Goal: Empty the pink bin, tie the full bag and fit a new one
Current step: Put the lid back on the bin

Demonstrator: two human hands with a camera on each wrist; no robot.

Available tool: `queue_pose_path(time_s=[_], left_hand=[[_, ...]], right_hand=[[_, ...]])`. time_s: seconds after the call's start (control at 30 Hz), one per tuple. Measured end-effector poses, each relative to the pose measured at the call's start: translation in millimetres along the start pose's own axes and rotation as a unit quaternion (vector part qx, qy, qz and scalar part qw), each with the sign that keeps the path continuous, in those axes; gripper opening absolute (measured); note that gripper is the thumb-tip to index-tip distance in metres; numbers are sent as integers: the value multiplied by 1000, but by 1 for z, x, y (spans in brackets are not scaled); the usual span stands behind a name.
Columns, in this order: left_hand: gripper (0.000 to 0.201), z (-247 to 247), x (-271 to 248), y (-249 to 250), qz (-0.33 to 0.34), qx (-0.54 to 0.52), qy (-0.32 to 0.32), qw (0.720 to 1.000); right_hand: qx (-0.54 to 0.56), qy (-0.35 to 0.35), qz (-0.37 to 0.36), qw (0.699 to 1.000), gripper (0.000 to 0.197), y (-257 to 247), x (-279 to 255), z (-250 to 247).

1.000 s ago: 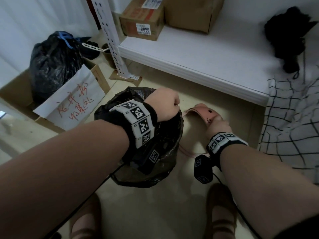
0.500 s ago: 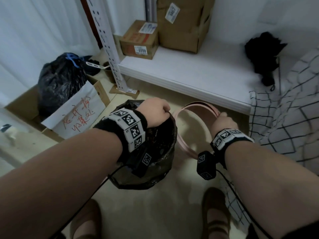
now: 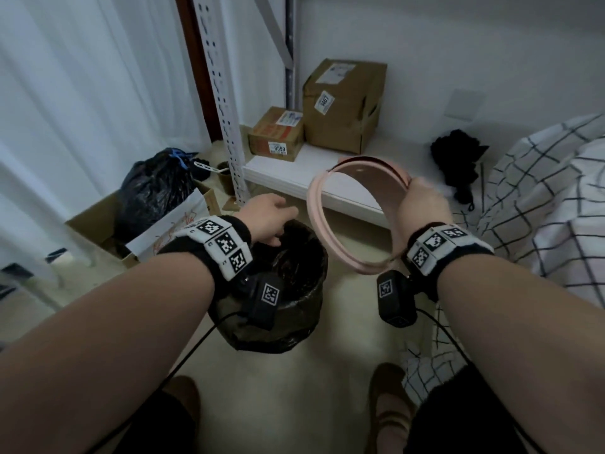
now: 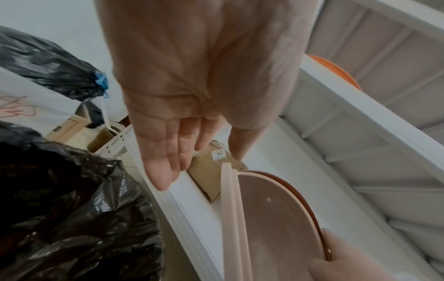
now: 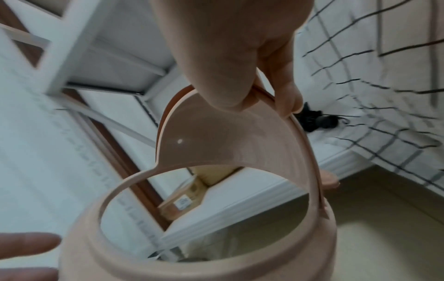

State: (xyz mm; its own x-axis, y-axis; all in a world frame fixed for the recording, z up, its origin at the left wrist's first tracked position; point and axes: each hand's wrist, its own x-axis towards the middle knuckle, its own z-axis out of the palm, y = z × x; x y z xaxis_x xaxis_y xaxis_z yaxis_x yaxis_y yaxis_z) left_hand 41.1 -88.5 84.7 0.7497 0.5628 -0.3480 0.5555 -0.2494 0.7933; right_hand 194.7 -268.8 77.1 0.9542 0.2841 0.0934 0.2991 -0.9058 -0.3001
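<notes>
Nearest to us, our left hand (image 3: 268,217) hovers just above the mouth of the bin (image 3: 278,290), fingers straight and loosely together, gripping nothing; the left wrist view shows the palm flat and bare. Under it the black bag (image 3: 294,273) sits in the bin, its edge folded out over the rim so thoroughly that none of the pink body shows. So we judge: bag not lifted, not tied, and no fresh bag anywhere in these views.

Beside it, a little higher, our right hand (image 3: 422,204) holds the pink lid ring (image 3: 327,224) up in the air, clear of the bin. In the right wrist view the thumb presses the inner face of the flap and the fingers curl over the outer rim: a firm pinch on the lid's edge. That makes 1 step done, the top off the bin. Left to do, by our reckoning: park the lid somewhere, gather the bag's edge, pull it out, knot it, line the bin again, lid back on.

Further out on the left, a tied black sack (image 3: 154,188) sits in a cardboard box (image 3: 95,221). Beyond the lid runs the white shelf (image 3: 294,178) carrying 2 parcels (image 3: 340,103).
</notes>
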Motion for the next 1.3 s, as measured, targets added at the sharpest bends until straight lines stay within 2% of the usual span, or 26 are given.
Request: queue_pose_path(time_s=[0.07,0.2,0.27,0.37,0.47,0.53,0.6,0.7,0.77,0.8,0.87,0.93,1.0,1.2,1.3], left_hand=[[58,-6,-7,-4,-26,-69,2,997],[27,-24,-17,-13,-23,-126,25,991],[21,-33,-19,-20,-22,-158,46,986],[20,-42,-20,-28,-17,-216,45,975],[16,-50,-23,-34,-53,-299,62,951],[21,-56,-23,-39,-82,-371,72,922],[29,-61,-21,-46,-105,-436,75,890],[39,-64,-16,-59,-114,-478,88,867],[29,-61,-17,-61,-119,-502,95,851],[21,-58,-18,-62,-121,-513,97,844],[14,-54,-20,-65,-122,-523,95,838],[16,-52,-18,-72,-127,-527,91,836],[12,-52,-18,-77,-143,-520,77,839],[9,-50,-15,-94,-197,-322,52,924],[11,-46,-11,-102,-221,-241,52,944]], right_hand=[[0,-8,-42,999,29,-18,-4,-6],[13,9,-148,989,32,-50,-15,-4],[10,21,-185,982,37,-62,-19,1],[12,28,-216,976,45,-73,-26,2],[53,14,-229,972,45,-80,-33,4],[131,-27,-195,972,49,-80,-33,7],[181,-87,-123,972,55,-76,-31,12],[165,-212,-34,963,37,-70,-31,24],[227,-298,41,926,29,-72,-33,31],[282,-334,79,896,22,-73,-35,33],[358,-369,129,848,17,-75,-35,37],[368,-385,145,834,15,-73,-34,39],[362,-380,143,839,8,-69,-31,43],[325,-331,145,874,12,-62,-30,56],[299,-331,142,884,19,-62,-36,64]])
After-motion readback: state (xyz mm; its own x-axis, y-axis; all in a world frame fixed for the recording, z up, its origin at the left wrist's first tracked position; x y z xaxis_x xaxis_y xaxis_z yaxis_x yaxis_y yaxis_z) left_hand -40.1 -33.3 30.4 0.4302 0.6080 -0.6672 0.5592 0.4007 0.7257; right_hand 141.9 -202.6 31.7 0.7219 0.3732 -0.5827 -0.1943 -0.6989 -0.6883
